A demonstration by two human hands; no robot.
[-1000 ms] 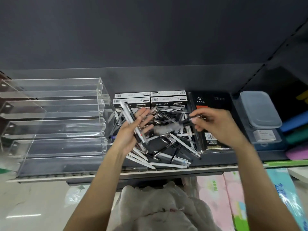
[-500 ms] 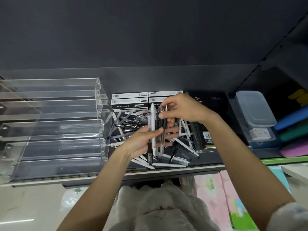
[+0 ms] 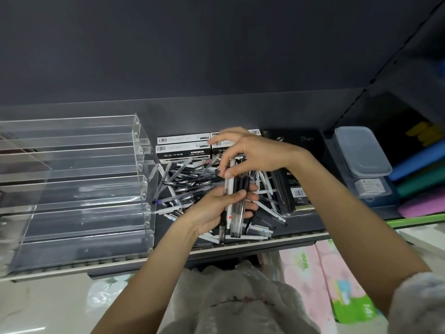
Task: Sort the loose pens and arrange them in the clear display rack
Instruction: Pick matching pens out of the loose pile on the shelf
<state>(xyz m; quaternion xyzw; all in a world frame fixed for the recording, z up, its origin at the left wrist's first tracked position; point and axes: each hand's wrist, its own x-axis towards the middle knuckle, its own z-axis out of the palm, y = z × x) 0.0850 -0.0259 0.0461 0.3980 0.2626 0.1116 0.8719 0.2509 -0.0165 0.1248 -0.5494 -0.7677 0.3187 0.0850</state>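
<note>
Now the left hand (image 3: 218, 208) grips a bundle of pens (image 3: 234, 208) upright above the loose pen pile (image 3: 187, 186), right of the clear display rack (image 3: 72, 189); the right hand (image 3: 250, 153) apparently pinches their tops.

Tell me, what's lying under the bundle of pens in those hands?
Under the bundle of pens, held by the left hand and right hand, a pile of loose pens lies on the dark shelf. The hands hide its middle.

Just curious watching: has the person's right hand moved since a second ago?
Yes. The right hand moved left off the black diary pack to the held pens, nearer the white boxes.
</note>
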